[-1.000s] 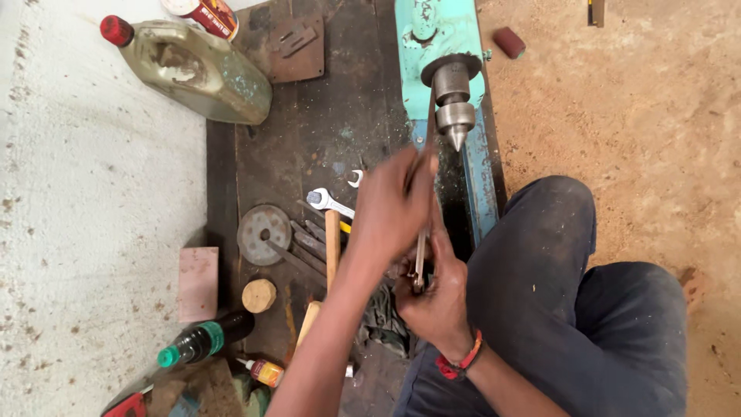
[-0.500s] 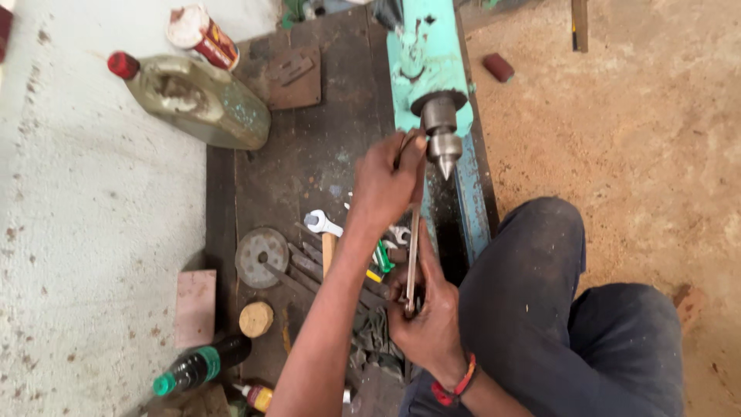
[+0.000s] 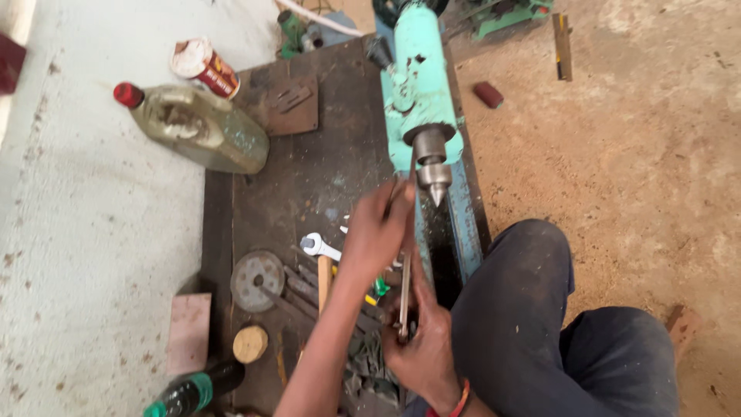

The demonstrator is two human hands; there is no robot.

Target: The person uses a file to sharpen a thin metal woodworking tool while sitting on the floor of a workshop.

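Both grips close on a slim metal rod (image 3: 404, 289), right hand (image 3: 421, 351) at its 6 o'clock end, left hand (image 3: 376, 232) at 12, just below the lathe's pointed centre (image 3: 434, 179).

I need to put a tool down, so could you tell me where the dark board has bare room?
Bare: the board between the oil jug and the green machine. Crowded: around the wrench, metal disc and both hands.

Workshop, teal lathe (image 3: 421, 85), wrench (image 3: 318, 247), oil jug (image 3: 202, 129)
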